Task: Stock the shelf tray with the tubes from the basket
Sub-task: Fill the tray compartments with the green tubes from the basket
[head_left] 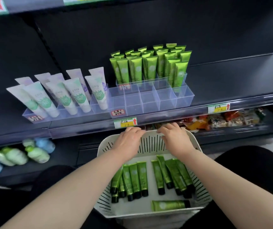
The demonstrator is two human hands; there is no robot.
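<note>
A white slotted basket (150, 210) sits low in front of me and holds several green tubes (135, 179) with black caps, lying flat. My left hand (129, 141) and my right hand (173, 138) both curl over the basket's far rim and grip it. On the shelf above stands a clear divided tray (150, 100). Its back compartments hold several upright green tubes (149, 66). Its front row of compartments stands bare, apart from one tube pair at the right end (177, 75).
A second clear tray (38, 114) on the left holds several white and pale tubes (66, 95). Price tags hang on the shelf's front edge (165, 116). Bottles (33, 152) lie on the lower shelf at the left, wrapped snacks (223, 119) at the right.
</note>
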